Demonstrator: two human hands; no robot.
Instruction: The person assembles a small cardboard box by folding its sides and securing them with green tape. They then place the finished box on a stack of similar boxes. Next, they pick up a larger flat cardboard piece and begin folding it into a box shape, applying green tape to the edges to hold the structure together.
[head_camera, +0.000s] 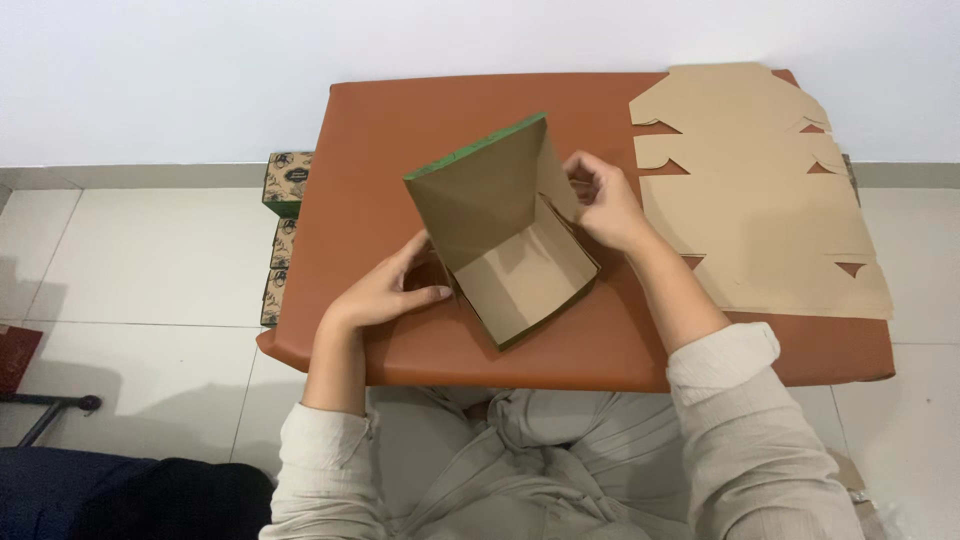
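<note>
Half-folded box (520, 275) sits mid-table (400, 130) between both hands: left hand (385, 290) presses its near-left wall with fingers spread, thumb out; right hand (600, 200) pinches the far-right side flap, fingers curled narrow. Box opens upward, lid raised toward the far left, long axis diagonal from near-left to far-right. Flat blanks (760, 200) lie just right of the right hand; finished boxes (285, 235) stacked off the table's left edge.

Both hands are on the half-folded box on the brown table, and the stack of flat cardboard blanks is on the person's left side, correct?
Not quite. The head view shows the flat cardboard blanks on the person's right. The rest holds: the left hand and right hand are on the half-folded box on the brown table.
</note>
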